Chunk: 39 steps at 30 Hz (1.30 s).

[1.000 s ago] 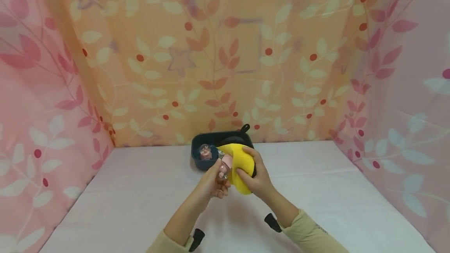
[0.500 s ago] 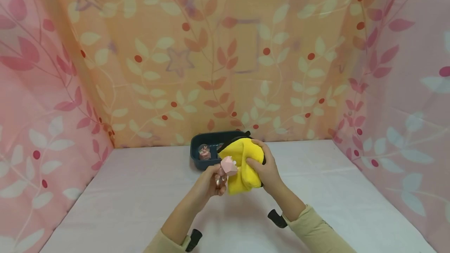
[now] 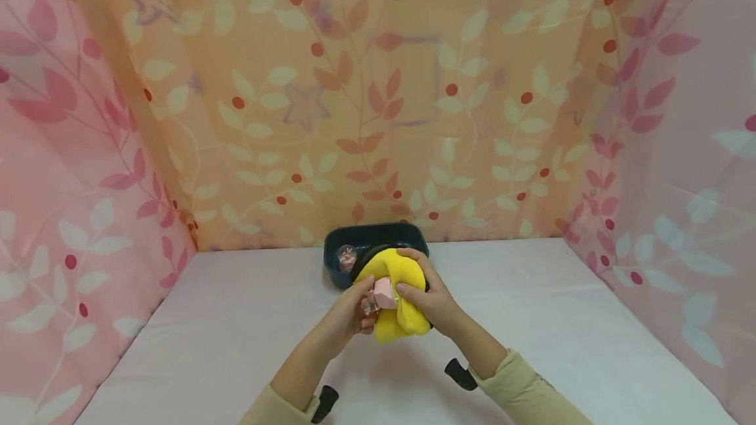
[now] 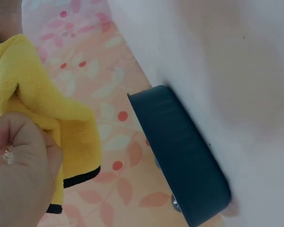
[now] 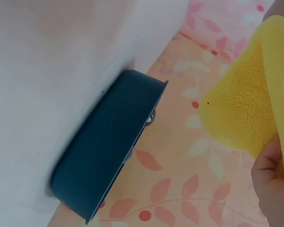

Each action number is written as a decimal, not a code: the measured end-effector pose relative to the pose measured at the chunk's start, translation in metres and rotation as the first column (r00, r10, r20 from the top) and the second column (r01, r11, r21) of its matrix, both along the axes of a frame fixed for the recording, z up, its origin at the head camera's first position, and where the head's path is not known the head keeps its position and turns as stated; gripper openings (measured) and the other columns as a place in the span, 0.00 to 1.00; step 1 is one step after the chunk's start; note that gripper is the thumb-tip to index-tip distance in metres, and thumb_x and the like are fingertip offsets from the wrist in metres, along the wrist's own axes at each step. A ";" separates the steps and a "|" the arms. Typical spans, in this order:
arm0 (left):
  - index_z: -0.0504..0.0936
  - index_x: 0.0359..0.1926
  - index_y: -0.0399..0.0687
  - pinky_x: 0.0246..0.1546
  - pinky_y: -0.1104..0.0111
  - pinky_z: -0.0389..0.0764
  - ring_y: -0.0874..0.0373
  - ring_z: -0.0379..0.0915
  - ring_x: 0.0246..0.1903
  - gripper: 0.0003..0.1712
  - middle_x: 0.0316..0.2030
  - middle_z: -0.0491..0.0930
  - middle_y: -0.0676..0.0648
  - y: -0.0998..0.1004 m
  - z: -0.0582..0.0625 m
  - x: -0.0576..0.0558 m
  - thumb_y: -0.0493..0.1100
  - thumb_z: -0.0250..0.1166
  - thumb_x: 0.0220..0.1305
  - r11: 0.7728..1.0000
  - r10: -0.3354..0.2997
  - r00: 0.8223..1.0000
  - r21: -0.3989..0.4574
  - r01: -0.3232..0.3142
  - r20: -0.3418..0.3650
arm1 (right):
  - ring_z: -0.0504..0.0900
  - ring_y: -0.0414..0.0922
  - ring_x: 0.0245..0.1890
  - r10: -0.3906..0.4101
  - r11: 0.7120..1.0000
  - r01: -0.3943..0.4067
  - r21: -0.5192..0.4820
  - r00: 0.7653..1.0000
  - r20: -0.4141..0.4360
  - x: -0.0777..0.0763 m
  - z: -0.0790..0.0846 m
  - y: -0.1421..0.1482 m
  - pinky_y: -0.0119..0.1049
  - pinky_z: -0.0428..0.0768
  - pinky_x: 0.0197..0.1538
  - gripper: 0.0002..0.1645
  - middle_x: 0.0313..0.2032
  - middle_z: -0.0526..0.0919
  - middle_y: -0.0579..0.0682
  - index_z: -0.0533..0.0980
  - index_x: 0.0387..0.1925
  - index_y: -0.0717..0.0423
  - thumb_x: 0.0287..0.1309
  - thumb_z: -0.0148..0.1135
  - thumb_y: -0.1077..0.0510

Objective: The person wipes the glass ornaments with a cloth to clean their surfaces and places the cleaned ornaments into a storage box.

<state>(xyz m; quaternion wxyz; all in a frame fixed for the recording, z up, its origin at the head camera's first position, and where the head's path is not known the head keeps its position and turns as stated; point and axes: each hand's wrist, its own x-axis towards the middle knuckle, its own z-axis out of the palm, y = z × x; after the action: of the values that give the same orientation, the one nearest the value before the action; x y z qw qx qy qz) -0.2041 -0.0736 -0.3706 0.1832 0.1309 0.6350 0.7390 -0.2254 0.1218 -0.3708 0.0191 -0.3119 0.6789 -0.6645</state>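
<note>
A small pink faceted ornament [image 3: 384, 294] with a clear, shiny part is pinched in my left hand [image 3: 339, 320], in front of the dark blue tub. My right hand [image 3: 435, 295] grips a folded yellow cloth [image 3: 407, 266] with black edging, which lies against the ornament's right side. In the left wrist view, the fingers of the left hand [image 4: 23, 170] touch the cloth [image 4: 80, 137], and only a little of the shiny part shows. The right wrist view has the right hand [image 5: 279, 194] gripping the fluffy cloth [image 5: 236, 99]; there the ornament is hidden.
The dark blue tub [image 3: 336, 275] stands at the back of the white table [image 3: 520, 320], close to the flowered backdrop. Inside it, at left, sits another pink piece in a clear cover [image 3: 347, 257]. Patterned pink walls flank the table.
The ornament has turned in the left hand, its pink part now facing the cloth. The right hand shifted the cloth right, then back left against the ornament.
</note>
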 end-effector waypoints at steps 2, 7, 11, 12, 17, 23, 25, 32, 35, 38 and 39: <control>0.69 0.42 0.47 0.24 0.75 0.64 0.64 0.57 0.18 0.21 0.25 0.66 0.54 -0.001 -0.003 0.001 0.60 0.45 0.74 0.999 -0.026 1.000 0.030 0.026 0.009 | 0.71 0.51 0.43 -0.014 1.000 0.014 -0.010 1.000 0.002 0.002 -0.002 -0.001 0.35 0.77 0.42 0.32 0.48 0.66 0.59 0.55 0.65 0.61 0.61 0.55 0.63; 0.65 0.41 0.47 0.26 0.74 0.65 0.65 0.59 0.20 0.17 0.28 0.64 0.53 -0.002 -0.007 0.003 0.56 0.42 0.77 0.990 -0.081 0.997 0.118 0.078 0.018 | 0.71 0.50 0.43 -0.097 0.994 0.101 -0.038 0.991 0.095 0.002 -0.004 -0.002 0.36 0.77 0.43 0.31 0.49 0.66 0.59 0.58 0.64 0.59 0.61 0.55 0.66; 0.63 0.52 0.40 0.32 0.72 0.68 0.62 0.61 0.25 0.19 0.37 0.65 0.48 0.002 -0.005 0.002 0.52 0.46 0.76 0.992 -0.037 0.999 0.119 0.037 0.000 | 0.72 0.50 0.42 -0.180 0.977 0.197 -0.081 0.968 0.177 -0.001 -0.003 -0.001 0.37 0.77 0.43 0.31 0.48 0.68 0.58 0.61 0.63 0.56 0.59 0.55 0.69; 0.61 0.56 0.38 0.34 0.71 0.68 0.62 0.62 0.27 0.21 0.41 0.65 0.47 0.002 -0.004 0.002 0.51 0.48 0.76 0.994 -0.010 1.000 0.108 0.011 -0.007 | 0.72 0.50 0.42 -0.197 0.972 0.217 -0.089 0.960 0.198 -0.002 -0.003 0.000 0.37 0.76 0.43 0.31 0.48 0.68 0.58 0.62 0.63 0.55 0.59 0.55 0.69; 0.57 0.64 0.35 0.41 0.69 0.70 0.55 0.66 0.39 0.32 0.56 0.64 0.39 0.002 0.002 0.002 0.50 0.58 0.71 0.988 0.153 0.985 0.023 -0.151 -0.074 | 0.73 0.49 0.43 -0.202 0.955 0.255 -0.148 0.932 0.301 -0.004 0.001 0.006 0.37 0.77 0.45 0.31 0.49 0.68 0.56 0.59 0.65 0.54 0.61 0.52 0.68; 0.60 0.64 0.38 0.52 0.63 0.73 0.48 0.68 0.52 0.31 0.62 0.65 0.36 0.000 0.007 0.001 0.44 0.63 0.67 0.978 0.200 0.968 -0.031 -0.206 -0.151 | 0.73 0.47 0.43 -0.120 0.972 0.179 -0.153 0.935 0.333 0.000 0.005 0.010 0.34 0.78 0.45 0.33 0.52 0.66 0.55 0.54 0.69 0.53 0.64 0.50 0.62; 0.62 0.62 0.40 0.52 0.63 0.73 0.48 0.68 0.51 0.28 0.59 0.66 0.36 0.002 0.006 0.001 0.39 0.64 0.66 0.975 0.213 0.964 -0.025 -0.219 -0.158 | 0.72 0.46 0.45 -0.098 0.977 0.154 -0.145 0.938 0.333 0.001 0.004 0.008 0.33 0.78 0.45 0.34 0.53 0.65 0.56 0.52 0.70 0.52 0.64 0.51 0.61; 0.68 0.61 0.38 0.52 0.64 0.76 0.51 0.71 0.46 0.29 0.52 0.73 0.38 0.005 0.001 -0.002 0.32 0.67 0.60 0.948 0.316 0.940 -0.006 -0.320 -0.124 | 0.72 0.48 0.47 -0.112 0.956 0.192 -0.220 0.938 0.329 0.002 -0.002 -0.001 0.35 0.78 0.47 0.36 0.53 0.64 0.56 0.54 0.68 0.53 0.62 0.54 0.66; 0.66 0.65 0.36 0.50 0.65 0.76 0.52 0.72 0.47 0.33 0.53 0.75 0.38 0.006 0.000 -0.004 0.40 0.67 0.63 0.948 0.307 0.944 -0.048 -0.315 -0.120 | 0.71 0.49 0.47 -0.146 0.940 0.225 -0.255 0.944 0.296 0.003 -0.004 -0.003 0.35 0.78 0.48 0.36 0.53 0.64 0.56 0.54 0.68 0.53 0.60 0.55 0.68; 0.65 0.68 0.38 0.43 0.67 0.75 0.53 0.72 0.44 0.35 0.51 0.75 0.40 0.006 0.000 -0.006 0.48 0.65 0.65 0.952 0.275 0.953 -0.106 -0.288 -0.125 | 0.71 0.49 0.47 -0.189 0.927 0.262 -0.268 0.944 0.270 0.003 -0.005 -0.005 0.35 0.78 0.48 0.37 0.53 0.64 0.56 0.54 0.67 0.55 0.60 0.55 0.70; 0.64 0.69 0.40 0.41 0.68 0.73 0.53 0.72 0.44 0.36 0.52 0.75 0.41 0.006 0.000 -0.007 0.51 0.64 0.66 0.953 0.263 0.956 -0.117 -0.278 -0.126 | 0.71 0.49 0.47 -0.205 0.924 0.275 -0.266 0.943 0.262 0.003 -0.005 -0.005 0.34 0.78 0.48 0.37 0.52 0.64 0.56 0.55 0.67 0.56 0.59 0.55 0.70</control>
<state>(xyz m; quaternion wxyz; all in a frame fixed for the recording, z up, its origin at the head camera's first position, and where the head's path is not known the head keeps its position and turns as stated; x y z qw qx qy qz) -0.2106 -0.0671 -0.3704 0.0535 0.0703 0.7041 0.7046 -0.2226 0.1169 -0.3758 -0.0318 -0.1463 0.5970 -0.7882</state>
